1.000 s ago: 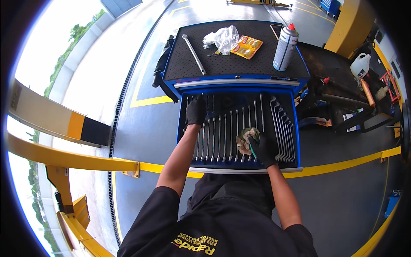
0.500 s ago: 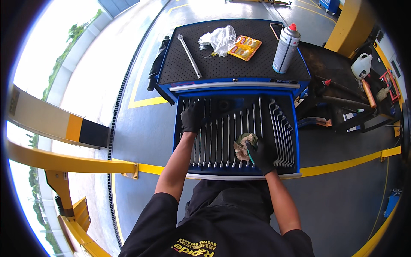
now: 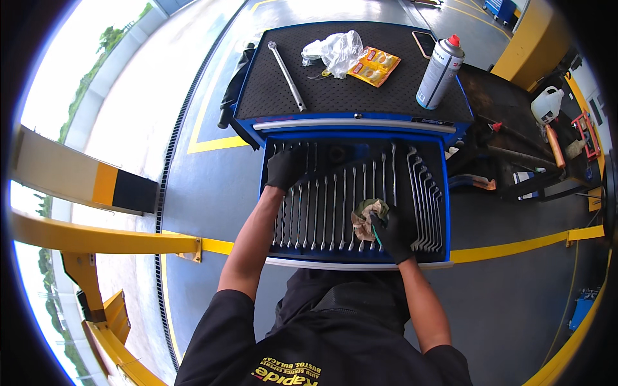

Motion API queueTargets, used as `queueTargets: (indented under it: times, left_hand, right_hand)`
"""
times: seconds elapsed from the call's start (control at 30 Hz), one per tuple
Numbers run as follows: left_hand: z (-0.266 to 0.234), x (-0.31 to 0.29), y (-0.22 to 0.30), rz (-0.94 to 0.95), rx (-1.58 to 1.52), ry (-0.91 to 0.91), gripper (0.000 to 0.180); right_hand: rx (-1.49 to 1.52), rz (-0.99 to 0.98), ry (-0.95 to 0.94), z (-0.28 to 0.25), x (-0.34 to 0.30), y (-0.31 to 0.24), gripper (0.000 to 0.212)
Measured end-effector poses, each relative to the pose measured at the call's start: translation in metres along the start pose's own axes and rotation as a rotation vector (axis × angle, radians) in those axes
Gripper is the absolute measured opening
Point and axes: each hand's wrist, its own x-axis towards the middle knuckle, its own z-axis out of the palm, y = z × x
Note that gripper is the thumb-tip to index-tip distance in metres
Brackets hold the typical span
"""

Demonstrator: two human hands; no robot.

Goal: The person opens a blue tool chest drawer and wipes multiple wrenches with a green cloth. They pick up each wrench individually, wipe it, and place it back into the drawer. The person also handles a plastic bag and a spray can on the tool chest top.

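A blue tool drawer point(image 3: 356, 260) stands pulled out before me, with long combination wrenches point(image 3: 325, 212) lined up in its black insert. Along its right side lie several offset ring wrenches point(image 3: 421, 202). My left hand point(image 3: 285, 170), in a black glove, is over the short wrenches point(image 3: 311, 153) at the drawer's far left; its fingers point down and are mostly hidden. A crumpled camouflage-patterned rag point(image 3: 367, 217) is gripped in my black-gloved right hand point(image 3: 395, 235), above the lower ends of the wrenches right of centre.
On the cabinet's black top point(image 3: 367, 96) are a ratchet-like bar point(image 3: 287, 77), a clear plastic bag point(image 3: 338, 53), a yellow packet point(image 3: 374, 65), a phone point(image 3: 424, 44) and a red-capped spray can point(image 3: 440, 72). A dark workbench point(image 3: 515, 138) stands right; a yellow post point(image 3: 531, 45) rises behind.
My left hand has shifted slightly away from me and turned over the short wrenches. My right hand holds the rag in nearly the same place. The view has tilted a little.
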Motion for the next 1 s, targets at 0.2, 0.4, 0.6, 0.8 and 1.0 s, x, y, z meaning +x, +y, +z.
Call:
queueTargets:
  times: [0.2,0.4,0.6,0.8,1.0]
  left_hand:
    - [-0.023,0.012,-0.036,0.092,-0.019,-0.404,0.035]
    - [-0.01,-0.003,-0.04,0.106,-0.066,-0.157,0.033]
    - [-0.012,-0.039,-0.02,-0.388,-0.068,-0.063,0.034]
    - [-0.018,-0.05,0.006,-0.418,-0.014,-0.039,0.029]
    - [0.005,-0.05,0.02,-0.451,0.064,0.007,0.013]
  right_hand:
    - [-0.022,0.067,-0.031,-0.008,0.001,-0.018,0.031]
    - [-0.041,0.06,-0.05,-0.002,0.003,-0.01,0.033]
    - [-0.109,0.008,0.017,-0.004,0.001,-0.008,0.033]
    - [-0.169,0.056,0.002,-0.001,-0.003,0.002,0.034]
    - [-0.151,-0.033,0.063,-0.001,0.0,-0.007,0.034]
